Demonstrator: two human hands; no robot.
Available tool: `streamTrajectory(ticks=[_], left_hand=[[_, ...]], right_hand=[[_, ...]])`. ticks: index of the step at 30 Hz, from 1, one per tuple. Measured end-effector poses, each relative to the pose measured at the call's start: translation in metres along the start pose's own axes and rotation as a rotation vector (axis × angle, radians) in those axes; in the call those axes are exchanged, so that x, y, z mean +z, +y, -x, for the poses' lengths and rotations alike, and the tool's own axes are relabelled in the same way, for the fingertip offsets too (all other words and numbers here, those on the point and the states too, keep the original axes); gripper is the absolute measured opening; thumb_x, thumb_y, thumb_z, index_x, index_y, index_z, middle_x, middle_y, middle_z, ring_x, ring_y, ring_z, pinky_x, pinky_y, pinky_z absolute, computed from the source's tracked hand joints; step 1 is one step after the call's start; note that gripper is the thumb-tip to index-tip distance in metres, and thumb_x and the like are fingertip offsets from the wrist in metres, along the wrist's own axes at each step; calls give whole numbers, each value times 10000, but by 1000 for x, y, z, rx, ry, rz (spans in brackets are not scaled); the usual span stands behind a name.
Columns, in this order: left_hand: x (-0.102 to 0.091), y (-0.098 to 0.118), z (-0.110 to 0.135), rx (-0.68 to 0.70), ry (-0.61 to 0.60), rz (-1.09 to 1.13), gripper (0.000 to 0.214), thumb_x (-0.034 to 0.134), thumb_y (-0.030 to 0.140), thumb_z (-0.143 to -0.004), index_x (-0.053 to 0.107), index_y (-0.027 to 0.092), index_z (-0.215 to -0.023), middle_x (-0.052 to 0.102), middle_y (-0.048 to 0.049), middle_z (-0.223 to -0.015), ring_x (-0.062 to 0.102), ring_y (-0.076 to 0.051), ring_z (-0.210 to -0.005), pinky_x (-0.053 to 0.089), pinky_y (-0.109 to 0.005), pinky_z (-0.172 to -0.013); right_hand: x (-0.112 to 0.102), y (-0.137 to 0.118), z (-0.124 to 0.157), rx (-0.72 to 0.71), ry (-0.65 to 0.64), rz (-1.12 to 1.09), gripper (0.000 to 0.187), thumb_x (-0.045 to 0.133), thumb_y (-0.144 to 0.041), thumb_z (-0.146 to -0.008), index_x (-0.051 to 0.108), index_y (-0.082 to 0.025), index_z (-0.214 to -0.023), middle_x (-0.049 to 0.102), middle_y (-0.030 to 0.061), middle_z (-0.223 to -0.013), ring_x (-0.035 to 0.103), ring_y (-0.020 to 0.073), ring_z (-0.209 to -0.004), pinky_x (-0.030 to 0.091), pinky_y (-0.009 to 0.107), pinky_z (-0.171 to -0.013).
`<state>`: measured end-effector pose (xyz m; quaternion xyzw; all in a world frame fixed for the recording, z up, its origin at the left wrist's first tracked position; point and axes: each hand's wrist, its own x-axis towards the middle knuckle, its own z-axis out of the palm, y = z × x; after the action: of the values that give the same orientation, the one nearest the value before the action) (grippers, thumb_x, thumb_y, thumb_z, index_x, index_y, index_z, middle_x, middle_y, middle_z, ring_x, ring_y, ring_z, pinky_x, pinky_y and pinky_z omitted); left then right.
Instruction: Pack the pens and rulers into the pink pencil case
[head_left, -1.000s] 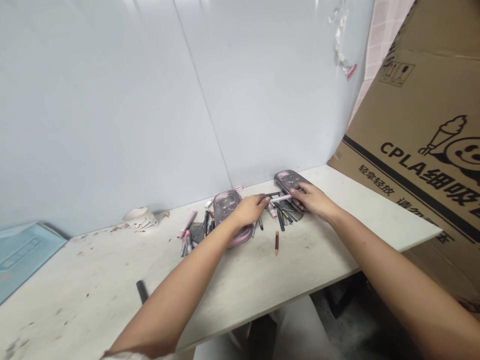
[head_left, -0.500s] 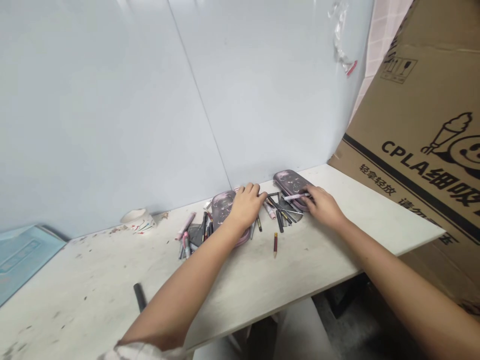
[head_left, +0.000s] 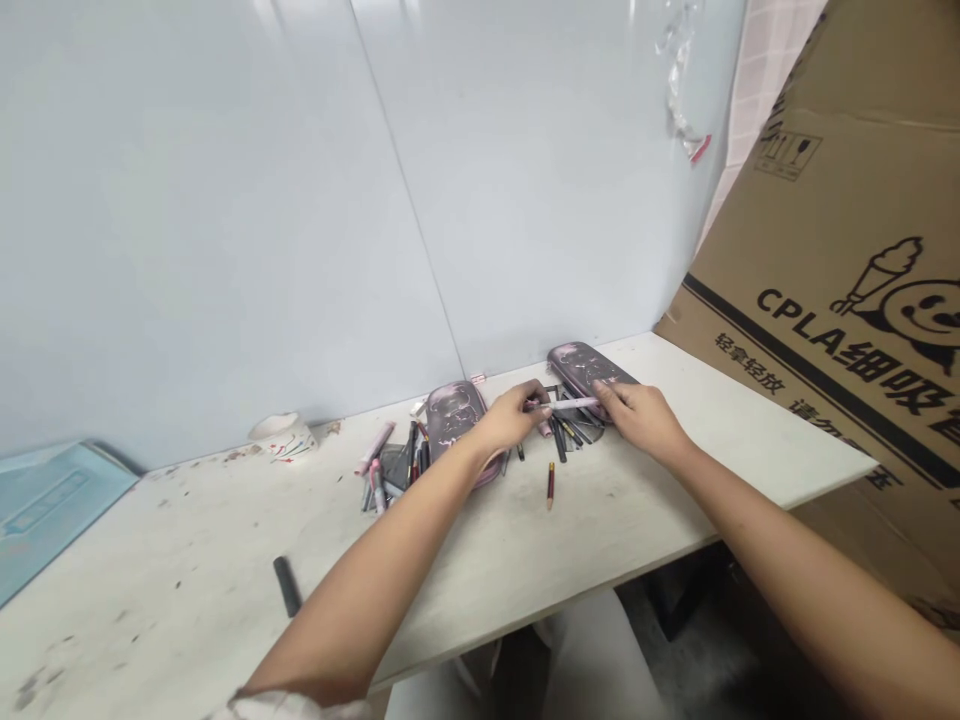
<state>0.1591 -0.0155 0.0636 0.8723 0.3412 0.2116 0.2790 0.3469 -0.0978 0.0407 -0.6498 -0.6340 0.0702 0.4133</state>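
Observation:
Between my two hands a slim whitish pen (head_left: pixel 574 404) is held level above the pile. My left hand (head_left: pixel 516 412) has its fingers closed on the left end, and my right hand (head_left: pixel 636 412) pinches the right end. Behind my right hand lies a dark pencil case (head_left: pixel 585 368) with a pinkish pattern. A similar pencil case (head_left: pixel 454 415) lies left of my left hand, partly hidden by my forearm. Under the pen are several dark pens (head_left: pixel 559 440) and a pink marker. A short dark red pencil (head_left: pixel 551 485) lies apart, nearer the table's front edge.
Left of the cases are more pens and a pink marker (head_left: pixel 375 447). A paper cup (head_left: pixel 283 438) lies by the wall, and a black cylinder (head_left: pixel 286 587) near my left forearm. A light blue folder (head_left: pixel 64 510) is far left; a large cardboard box (head_left: pixel 847 300) stands right.
My left hand has come off the left pencil case and moved right to grip the pen's other end. My right hand, holding the pen, has shifted slightly left.

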Motion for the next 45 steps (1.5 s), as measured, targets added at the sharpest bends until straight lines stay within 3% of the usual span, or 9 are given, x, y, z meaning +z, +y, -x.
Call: streamTrajectory(ticks=[5,10,13,17,21,25,33,40,45], left_hand=[[-1,-3,-2,-16,133,-22,71,517,205,-725,517,174,-788,555,11,-755,500,-136,-756,393,-245,-701],[0,-3,-2,22,104,-100,96,517,194,-725,527,179,-819,561,-18,-829,505,-161,-806,398,-274,-746],[0,-4,-7,68,90,-119,93,513,210,-740,524,178,-827,561,-27,-832,508,-164,-798,401,-275,-741],[8,-13,-22,181,30,-94,265,362,393,-854,517,183,-899,583,-34,-830,513,-174,-818,399,-287,-760],[24,-25,-43,86,-38,-249,480,224,533,-862,516,176,-997,618,-66,-820,506,-244,-933,361,-407,-843],[25,-28,-46,49,-65,-390,507,244,547,-852,477,183,-1119,584,-108,-1094,448,-283,-1093,260,-524,-928],[-26,-57,26,-120,112,-596,470,356,480,-840,457,173,-1181,487,-140,-1210,390,-304,-1164,305,-478,-942],[-27,-73,85,-176,145,-641,478,321,472,-859,403,226,-1260,408,-113,-1327,361,-295,-1214,279,-501,-979],[-23,-74,101,-146,211,-668,464,317,451,-866,427,215,-1249,409,-112,-1339,370,-292,-1209,245,-512,-1002]], right_hand=[[6,3,6,-35,-75,-266,318,421,-456,-818,482,-216,-1018,618,4,-743,558,149,-583,415,265,-563],[8,9,6,25,-9,-77,422,285,-511,-859,462,-217,-612,566,24,-581,529,167,-569,375,276,-549],[9,13,5,-17,-36,-103,347,326,-500,-854,492,-217,-739,604,20,-665,541,162,-595,379,266,-555],[24,10,7,-8,-37,163,358,296,-453,-878,501,-210,-715,609,56,-654,556,184,-600,353,274,-544],[48,-2,7,51,-74,500,390,245,-408,-898,557,-186,-826,635,115,-660,583,209,-568,322,287,-511],[59,-13,8,-4,-138,609,447,234,-422,-899,583,-142,-908,644,159,-705,600,234,-607,348,310,-529],[78,-34,39,-702,-357,357,365,410,-429,-857,538,-276,-1162,531,76,-1205,407,260,-1153,321,423,-913],[102,-23,19,-596,-246,526,320,362,-303,-888,592,-211,-1092,573,95,-1162,392,256,-1181,251,460,-967],[111,-48,23,-530,-197,481,346,341,-309,-891,565,-197,-1130,565,94,-1177,406,249,-1170,309,418,-935]])
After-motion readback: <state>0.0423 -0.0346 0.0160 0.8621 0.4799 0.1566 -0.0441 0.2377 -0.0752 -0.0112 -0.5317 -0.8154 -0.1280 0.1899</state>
